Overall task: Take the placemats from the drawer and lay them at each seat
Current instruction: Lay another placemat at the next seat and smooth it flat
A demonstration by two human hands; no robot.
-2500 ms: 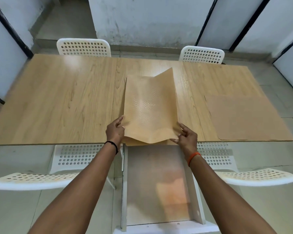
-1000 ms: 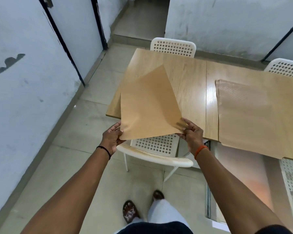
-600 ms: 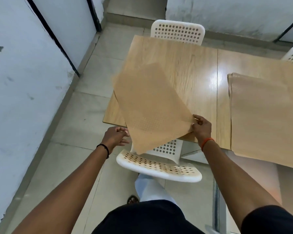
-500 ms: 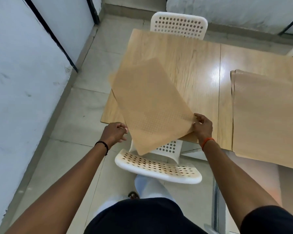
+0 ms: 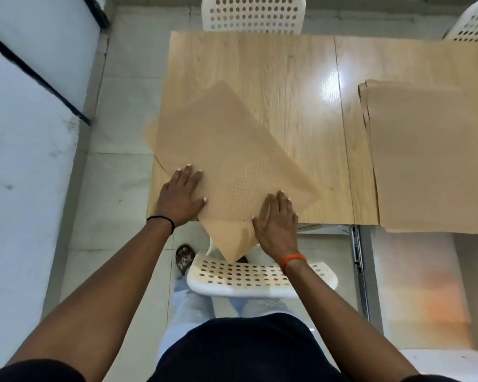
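Hands lie flat on a tan, thin, dotted-texture placemat (image 5: 232, 161); the left hand (image 5: 181, 197), a black band at its wrist, presses with straight fingers on the mat's left edge, palm partly on the light wood-grain table (image 5: 273, 78); the right hand (image 5: 278, 224), an orange band at its wrist, rests with straight fingers on the mat's near part at the table edge; neither hand grasps anything. The placemat sits skewed on the table's near left corner, one corner hanging off the near edge above the white perforated plastic chair (image 5: 260, 277) tucked below, another corner passing the table's left edge. To the right, well apart, a stack of tan placemats (image 5: 425, 161) lies on the table, overhanging the open white drawer (image 5: 414, 285); two white perforated chairs (image 5: 253, 12) stand at the far side.
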